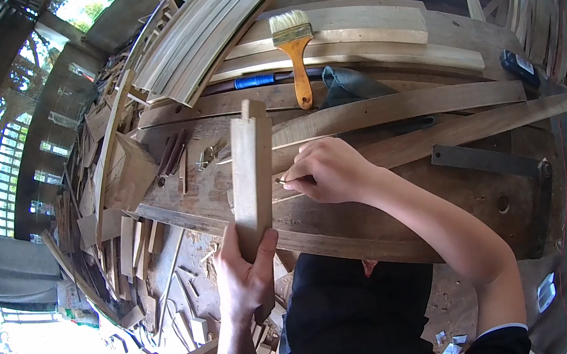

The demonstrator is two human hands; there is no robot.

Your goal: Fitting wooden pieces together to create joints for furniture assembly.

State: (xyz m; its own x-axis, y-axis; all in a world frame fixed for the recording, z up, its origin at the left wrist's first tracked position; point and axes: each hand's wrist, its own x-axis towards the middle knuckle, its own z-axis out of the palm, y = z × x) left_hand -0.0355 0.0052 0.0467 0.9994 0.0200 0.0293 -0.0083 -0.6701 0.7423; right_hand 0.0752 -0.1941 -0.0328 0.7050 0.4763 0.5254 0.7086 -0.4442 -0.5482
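Observation:
My left hand (246, 273) grips the lower end of a squared wooden piece (249, 171), held upright over the near edge of the workbench. A narrow tenon juts from the top of this piece. Just to its right, my right hand (331, 170) is closed in a pinch on something small and thin, too little of which shows to name. Those fingertips are beside the wood's right face; whether they touch it I cannot tell. Behind my right hand lie long curved wooden pieces (392, 111). Farther back, a paintbrush (296, 55) with an orange handle rests across boards.
A metal square (483, 160) lies on the workbench (367, 227) at right, near a dark handheld device (519, 67). A slatted wooden panel (214, 31) stands at the back left. Wood offcuts (132, 251) and shavings cover the floor at left. A dark cloth (354, 84) lies by the brush.

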